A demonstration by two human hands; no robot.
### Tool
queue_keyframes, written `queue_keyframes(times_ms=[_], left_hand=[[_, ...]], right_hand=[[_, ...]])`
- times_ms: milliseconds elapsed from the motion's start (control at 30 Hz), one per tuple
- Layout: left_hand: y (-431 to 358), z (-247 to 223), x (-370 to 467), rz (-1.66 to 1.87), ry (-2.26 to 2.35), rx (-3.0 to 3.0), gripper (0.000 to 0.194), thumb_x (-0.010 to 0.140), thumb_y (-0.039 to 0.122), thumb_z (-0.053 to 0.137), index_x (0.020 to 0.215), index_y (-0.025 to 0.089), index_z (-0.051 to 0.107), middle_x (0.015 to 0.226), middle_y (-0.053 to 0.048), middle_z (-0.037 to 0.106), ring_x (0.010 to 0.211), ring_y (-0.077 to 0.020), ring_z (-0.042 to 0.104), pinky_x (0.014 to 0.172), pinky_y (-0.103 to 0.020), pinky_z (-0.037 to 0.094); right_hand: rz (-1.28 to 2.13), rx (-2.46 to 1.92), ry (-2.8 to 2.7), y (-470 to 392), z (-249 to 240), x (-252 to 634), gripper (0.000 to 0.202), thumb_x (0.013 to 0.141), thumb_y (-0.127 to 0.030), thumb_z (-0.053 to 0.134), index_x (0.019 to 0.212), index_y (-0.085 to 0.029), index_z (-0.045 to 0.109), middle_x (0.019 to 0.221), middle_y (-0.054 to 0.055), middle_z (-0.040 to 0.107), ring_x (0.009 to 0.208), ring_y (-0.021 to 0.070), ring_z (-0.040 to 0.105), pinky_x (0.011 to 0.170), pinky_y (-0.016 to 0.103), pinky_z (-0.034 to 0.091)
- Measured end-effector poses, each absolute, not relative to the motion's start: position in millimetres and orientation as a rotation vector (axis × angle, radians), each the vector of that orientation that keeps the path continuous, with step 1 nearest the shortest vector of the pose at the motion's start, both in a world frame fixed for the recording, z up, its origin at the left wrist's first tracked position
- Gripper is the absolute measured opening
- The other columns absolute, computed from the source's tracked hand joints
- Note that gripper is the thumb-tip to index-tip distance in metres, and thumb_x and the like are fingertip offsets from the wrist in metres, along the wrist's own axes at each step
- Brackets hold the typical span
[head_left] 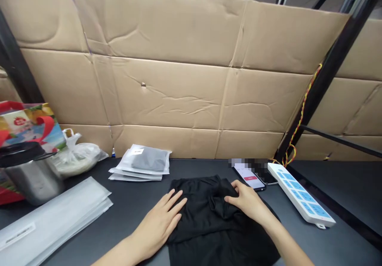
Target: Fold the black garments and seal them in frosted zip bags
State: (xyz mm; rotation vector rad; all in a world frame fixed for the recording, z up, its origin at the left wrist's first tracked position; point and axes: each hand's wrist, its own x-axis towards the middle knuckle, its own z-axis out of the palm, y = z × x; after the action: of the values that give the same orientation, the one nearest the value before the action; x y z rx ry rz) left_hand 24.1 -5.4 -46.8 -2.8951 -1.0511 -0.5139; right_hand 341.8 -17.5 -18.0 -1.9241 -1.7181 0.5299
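Observation:
A black garment (pixel 209 222) lies partly folded and rumpled on the dark table (pixel 131 206), at the near middle. On its left edge my left hand (pixel 162 218) rests flat, fingers spread. At its upper right, my right hand (pixel 246 200) pinches a bunched fold of the black cloth between thumb and fingers. The garment's lower end runs out of the bottom of the view.
Flat packets (pixel 143 160) are stacked at the back, larger plastic bags (pixel 59 218) at left. A steel mug (pixel 32 174), a tied plastic bag (pixel 77 154) and a colourful bag (pixel 50 118) stand far left. Right: a phone (pixel 249 176) and a power strip (pixel 301 194). Cardboard (pixel 173 98) rises behind.

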Motion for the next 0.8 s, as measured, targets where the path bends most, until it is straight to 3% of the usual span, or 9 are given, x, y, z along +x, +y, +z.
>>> queue_keyframes(times_ms=[167,300,467,633,733,800], left_hand=[[-5.9,-45.5,52.2,-0.552,-1.084,-2.879,0.045,0.097,0.026,0.042,0.142,0.031,0.038,0.148,-0.002,0.039,0.135,-0.0265,0.035,0.106,-0.047,0.041],[-3.4,-51.3,53.8,-0.568,-1.123,-2.883,0.046,0.098,0.027,0.040,0.143,0.030,0.035,0.149,-0.002,0.037,0.137,-0.0252,0.033,0.107,-0.046,0.040],[0.9,-65.2,47.2,-0.588,-1.174,-2.919,0.052,0.098,0.028,0.039,0.148,0.019,0.026,0.149,-0.013,0.034,0.136,-0.0275,0.034,0.108,-0.046,0.038],[-0.5,-63.5,44.0,-0.745,-1.086,-3.003,0.062,0.098,0.023,0.036,0.151,0.022,0.004,0.155,-0.012,0.021,0.139,-0.0249,0.026,0.112,-0.043,0.031],[-1.2,-57.2,38.0,-0.746,-1.152,-3.060,0.061,0.099,0.023,0.033,0.151,0.026,0.001,0.156,-0.006,0.016,0.140,-0.0235,0.025,0.112,-0.042,0.029],[0.3,-53.6,31.8,-0.727,-1.300,-3.062,0.060,0.100,0.025,0.033,0.151,0.031,0.002,0.156,-0.002,0.016,0.138,-0.0223,0.028,0.110,-0.040,0.032]], right_hand=[[-0.052,-2.214,-1.815,-23.2,12.8,309.1,0.023,0.079,-0.018,0.059,0.101,-0.017,0.054,0.091,0.009,0.067,0.081,0.0267,0.068,0.064,0.031,0.047],[-0.394,-2.043,-2.034,-32.9,9.2,243.7,0.021,0.081,-0.009,0.056,0.101,-0.014,0.056,0.095,0.013,0.064,0.085,0.0278,0.066,0.058,0.033,0.053],[-0.266,-1.665,-2.240,-41.3,-20.3,199.3,0.026,0.081,-0.004,0.056,0.104,-0.015,0.057,0.094,0.011,0.065,0.085,0.0265,0.065,0.065,0.037,0.058],[0.238,-1.310,-2.235,-47.0,-11.7,225.6,0.024,0.085,-0.018,0.060,0.109,-0.019,0.056,0.102,0.006,0.066,0.094,0.0201,0.063,0.083,0.032,0.054],[0.388,-1.083,-2.340,-44.1,0.9,259.0,0.027,0.092,-0.025,0.052,0.118,-0.023,0.056,0.119,0.003,0.063,0.113,0.0169,0.055,0.101,0.030,0.043],[0.395,-1.064,-2.439,-37.9,1.0,279.1,0.035,0.096,-0.026,0.044,0.130,-0.026,0.050,0.137,0.002,0.052,0.130,0.0171,0.042,0.111,0.034,0.032]])
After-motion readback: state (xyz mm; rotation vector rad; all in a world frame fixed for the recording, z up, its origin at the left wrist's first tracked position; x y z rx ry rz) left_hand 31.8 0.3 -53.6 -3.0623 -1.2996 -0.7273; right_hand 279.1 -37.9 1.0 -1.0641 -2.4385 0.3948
